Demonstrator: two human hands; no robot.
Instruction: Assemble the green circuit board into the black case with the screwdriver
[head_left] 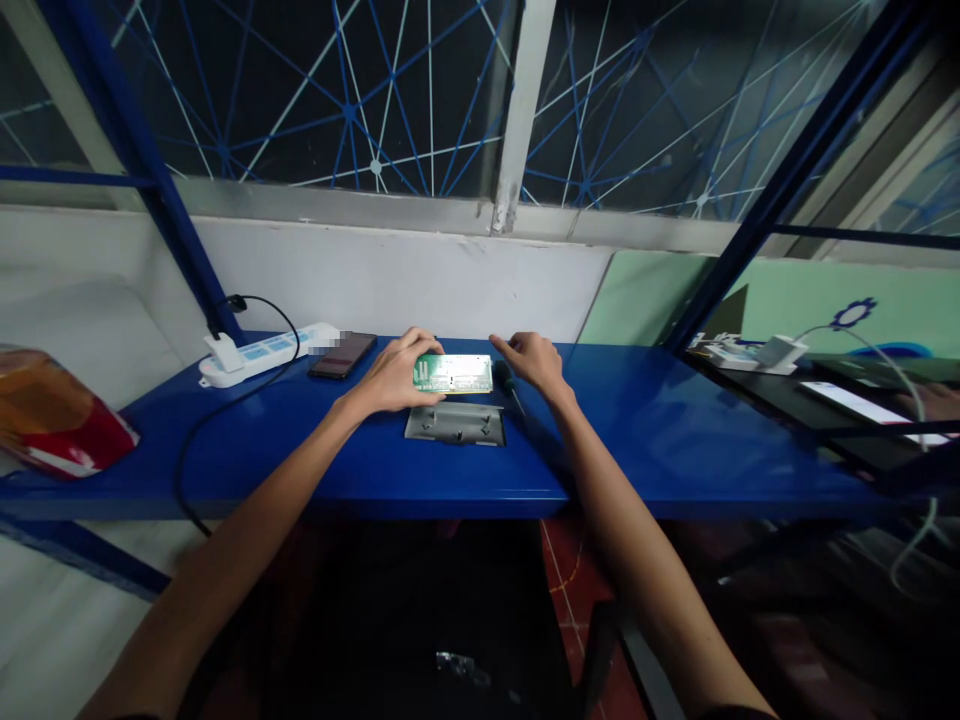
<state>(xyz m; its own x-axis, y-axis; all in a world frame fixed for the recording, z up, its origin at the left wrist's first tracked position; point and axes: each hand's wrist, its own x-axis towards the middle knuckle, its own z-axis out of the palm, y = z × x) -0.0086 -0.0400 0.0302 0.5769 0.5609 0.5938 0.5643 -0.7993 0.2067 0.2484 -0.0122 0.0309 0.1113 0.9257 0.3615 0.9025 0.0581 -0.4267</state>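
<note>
My left hand is closed on a green circuit board, gripping its left end between thumb and fingers and tilting its face toward me. Just below the board, a grey plastic cover with small posts lies on the blue table. To the right of the board is my right hand, its fingers curled and the thumb side pointing left. Whatever those fingers hold, if anything, is hidden. Close to its left side is a screwdriver with a dark green handle, its thin shaft slanting down toward me.
At the left stand a white power strip with a black cable, a dark phone and a red and orange packet. Blue frame posts rise on both sides. On the right, a neighbouring dark desk holds a lit phone and a charger; another person's hand shows there.
</note>
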